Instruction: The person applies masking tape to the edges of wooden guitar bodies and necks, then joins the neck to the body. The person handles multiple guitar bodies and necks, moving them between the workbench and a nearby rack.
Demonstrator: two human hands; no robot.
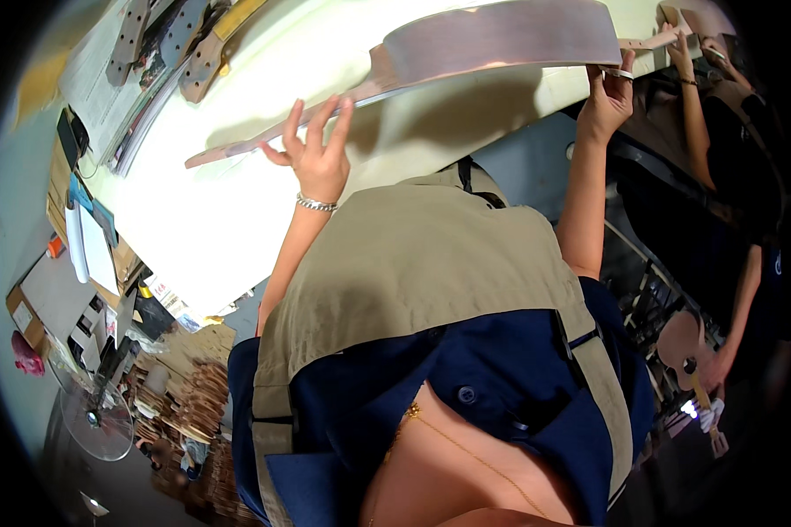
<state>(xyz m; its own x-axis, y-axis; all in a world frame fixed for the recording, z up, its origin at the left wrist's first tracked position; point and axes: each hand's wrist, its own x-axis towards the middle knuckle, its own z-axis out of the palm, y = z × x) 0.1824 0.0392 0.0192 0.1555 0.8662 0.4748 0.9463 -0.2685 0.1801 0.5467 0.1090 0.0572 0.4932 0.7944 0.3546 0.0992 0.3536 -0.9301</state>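
An unfinished wooden ukulele (501,37) lies on its side across the pale worktable, its neck pointing left and its body to the right. At the neck, my left hand (318,158) has its fingers spread, with the fingertips at the wood. My right hand (608,105) is closed at the tail end of the body, thumb and fingers at the lower edge. A small pale ring-like item (618,74) shows at its fingers; what it is I cannot make out.
Several ukulele necks (204,66) lie at the upper left, beside papers (105,97). The worktable (185,237) spreads to the left. Co-workers' hands (679,54) handle wooden parts at the right; another ukulele (681,347) is lower down. A fan (95,417) and stacked wood pieces (193,413) are lower left.
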